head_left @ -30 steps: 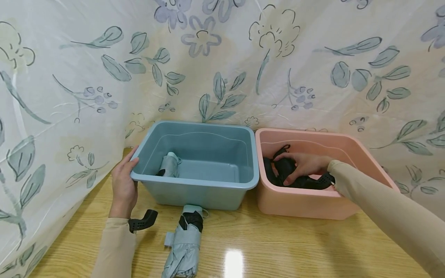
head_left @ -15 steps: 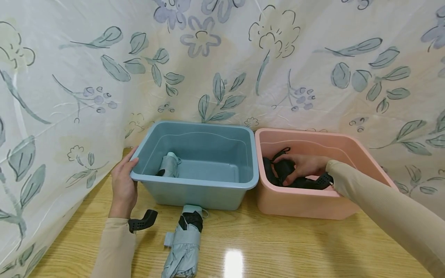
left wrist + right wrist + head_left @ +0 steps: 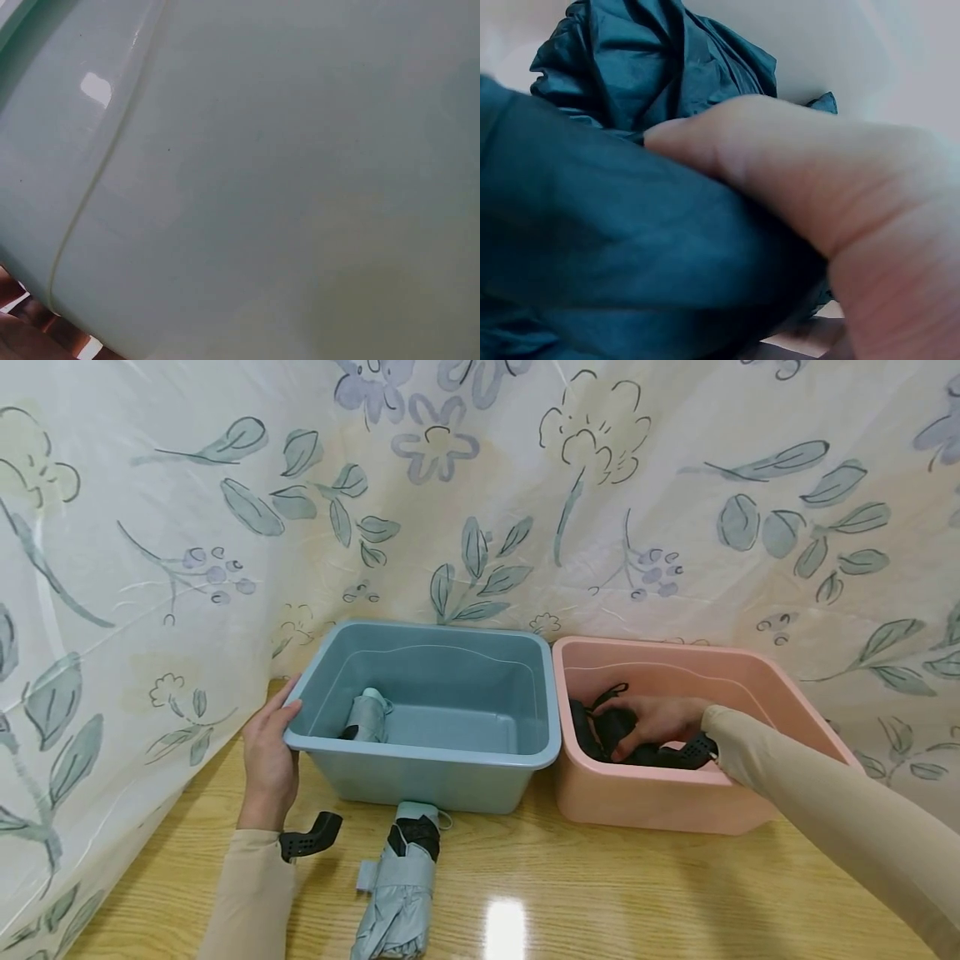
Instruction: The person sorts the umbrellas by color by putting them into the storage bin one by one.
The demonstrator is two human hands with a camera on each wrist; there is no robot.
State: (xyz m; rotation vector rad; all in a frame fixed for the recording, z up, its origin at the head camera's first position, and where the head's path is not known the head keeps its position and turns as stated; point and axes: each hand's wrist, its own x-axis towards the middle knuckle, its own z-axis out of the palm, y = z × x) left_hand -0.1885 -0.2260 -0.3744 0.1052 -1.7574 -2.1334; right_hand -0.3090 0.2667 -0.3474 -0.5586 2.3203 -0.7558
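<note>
My right hand (image 3: pixel 663 720) reaches down into the pink bin (image 3: pixel 667 802) and grips a black folded umbrella (image 3: pixel 615 725). In the right wrist view, the thumb lies along this umbrella's dark fabric (image 3: pixel 630 232), and more crumpled black fabric (image 3: pixel 645 60) shows behind it. Another black bundle (image 3: pixel 582 727) lies along the bin's left wall. Over on the left, my left hand (image 3: pixel 268 760) holds the blue bin (image 3: pixel 420 777) by the left end of its rim, thumb at the top edge. The left wrist view is filled by the bin's smooth outer wall (image 3: pixel 262 165).
Inside the blue bin, a light grey-blue folded umbrella (image 3: pixel 367 718) lies near the left wall. A similar umbrella (image 3: pixel 401 893) rests on the wooden table (image 3: pixel 600 893) in front. Both bins stand side by side against a floral cloth (image 3: pixel 480 485).
Both hands keep almost the same places. The black umbrella and its strap have shifted very slightly under the right hand.
</note>
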